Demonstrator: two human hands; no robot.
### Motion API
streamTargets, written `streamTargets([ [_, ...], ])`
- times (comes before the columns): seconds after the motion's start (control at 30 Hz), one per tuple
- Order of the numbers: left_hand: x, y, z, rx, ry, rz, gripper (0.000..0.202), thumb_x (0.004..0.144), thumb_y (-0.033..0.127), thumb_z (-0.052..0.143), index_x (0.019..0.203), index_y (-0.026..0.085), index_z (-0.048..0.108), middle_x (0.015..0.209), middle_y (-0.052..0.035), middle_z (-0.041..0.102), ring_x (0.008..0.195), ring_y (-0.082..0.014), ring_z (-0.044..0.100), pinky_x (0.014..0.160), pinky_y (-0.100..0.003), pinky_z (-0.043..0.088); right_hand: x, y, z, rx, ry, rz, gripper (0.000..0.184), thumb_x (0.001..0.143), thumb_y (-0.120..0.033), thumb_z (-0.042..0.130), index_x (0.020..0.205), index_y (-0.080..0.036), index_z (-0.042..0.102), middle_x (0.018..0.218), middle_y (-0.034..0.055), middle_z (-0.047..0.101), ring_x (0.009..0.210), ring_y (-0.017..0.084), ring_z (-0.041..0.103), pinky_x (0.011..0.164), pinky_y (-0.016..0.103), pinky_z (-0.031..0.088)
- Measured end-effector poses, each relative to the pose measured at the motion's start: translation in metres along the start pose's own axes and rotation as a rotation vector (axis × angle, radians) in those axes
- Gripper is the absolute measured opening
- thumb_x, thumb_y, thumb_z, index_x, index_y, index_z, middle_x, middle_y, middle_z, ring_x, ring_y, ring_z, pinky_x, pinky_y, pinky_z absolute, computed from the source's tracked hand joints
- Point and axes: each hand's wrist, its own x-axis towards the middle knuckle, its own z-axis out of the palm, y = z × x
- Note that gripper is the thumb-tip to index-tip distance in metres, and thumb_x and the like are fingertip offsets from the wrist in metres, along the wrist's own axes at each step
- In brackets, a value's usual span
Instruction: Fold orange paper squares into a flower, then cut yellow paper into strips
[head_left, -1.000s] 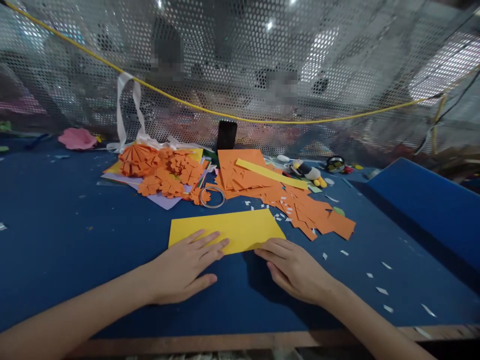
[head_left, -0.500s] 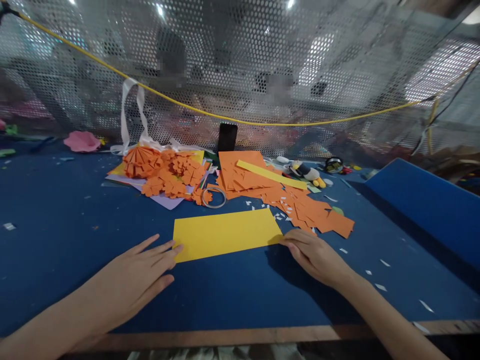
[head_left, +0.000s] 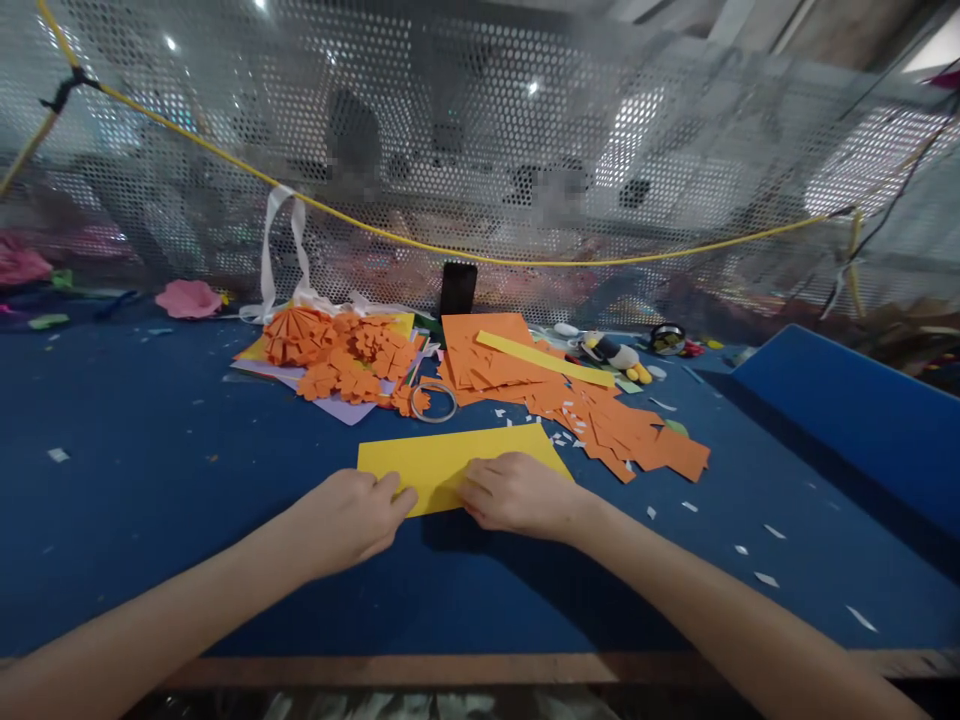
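A yellow sheet of paper [head_left: 431, 452] lies lengthwise on the blue tabletop, its near edge toward me. My left hand [head_left: 349, 520] is closed at the sheet's near left part, fingers curled over that edge. Close beside it, my right hand [head_left: 517, 492] grips the near edge around the middle, the fingertips pinched together. The right hand and wrist cover much of the sheet's right half. Just beyond the sheet rests a thin silver ring [head_left: 433, 402].
Orange paper flowers [head_left: 349, 355] sit on coloured sheets at back left. Orange paper pieces [head_left: 615, 430] and a yellow strip [head_left: 544, 358] lie at back right. A black phone [head_left: 457, 290] leans on the mesh. A blue panel [head_left: 847, 420] stands at right; white scraps are scattered about.
My right hand has moved left from the sheet's right corner to the middle of its near edge. My left hand has shifted right, and its spread fingers have curled. The camera view has shifted slightly.
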Motion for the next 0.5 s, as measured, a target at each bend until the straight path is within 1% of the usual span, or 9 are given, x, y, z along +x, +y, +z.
streamTargets([
  [0.1, -0.001, 0.003, 0.003, 0.013, 0.017, 0.013, 0.011, 0.086, 0.015, 0.058, 0.096, 0.019, 0.056, 0.082, -0.0054, 0.067, 0.059, -0.0229, 0.068, 0.051, -0.029, 0.048, -0.002, -0.002, 0.000, -0.060, 0.036, -0.036, 0.021, 0.097, -0.014, 0.048, 0.082, -0.015, 0.063, 0.073, 0.0044, 0.068, 0.066, 0.016, 0.062, 0.053, 0.028, 0.035],
  [0.23, 0.004, 0.007, 0.010, 0.039, 0.106, -0.011, 0.007, 0.090, 0.020, 0.055, 0.096, 0.018, 0.057, 0.077, -0.0077, 0.066, 0.054, -0.0225, 0.066, 0.046, -0.028, 0.045, -0.003, -0.004, 0.004, -0.056, 0.083, 0.019, 0.020, 0.096, -0.012, 0.048, 0.079, -0.016, 0.060, 0.065, 0.0026, 0.065, 0.057, 0.014, 0.059, 0.050, 0.027, 0.030],
  [0.3, 0.009, 0.009, 0.014, 0.078, 0.140, -0.024, 0.010, 0.091, 0.014, 0.052, 0.098, 0.017, 0.058, 0.072, -0.0075, 0.065, 0.050, -0.0218, 0.065, 0.044, -0.027, 0.041, -0.002, -0.005, 0.006, -0.055, 0.105, 0.056, 0.018, 0.094, -0.010, 0.049, 0.080, -0.016, 0.059, 0.064, 0.0028, 0.065, 0.055, 0.014, 0.059, 0.049, 0.028, 0.029],
  [0.4, 0.017, 0.011, 0.019, 0.111, 0.165, -0.020, 0.017, 0.087, 0.004, 0.050, 0.095, 0.017, 0.059, 0.063, -0.0054, 0.064, 0.047, -0.0209, 0.064, 0.042, -0.025, 0.038, 0.003, -0.010, 0.008, -0.041, 0.151, 0.117, 0.012, 0.095, -0.014, 0.049, 0.089, -0.015, 0.060, 0.068, 0.0035, 0.068, 0.057, 0.015, 0.062, 0.049, 0.028, 0.028],
  [0.5, 0.023, 0.009, 0.017, 0.103, 0.187, -0.011, 0.014, 0.087, 0.006, 0.053, 0.093, 0.016, 0.060, 0.060, -0.0053, 0.065, 0.048, -0.0213, 0.065, 0.044, -0.026, 0.038, 0.012, -0.018, 0.011, -0.003, 0.223, 0.194, 0.014, 0.098, -0.023, 0.049, 0.093, -0.016, 0.060, 0.072, 0.0035, 0.070, 0.060, 0.015, 0.064, 0.050, 0.028, 0.029],
])
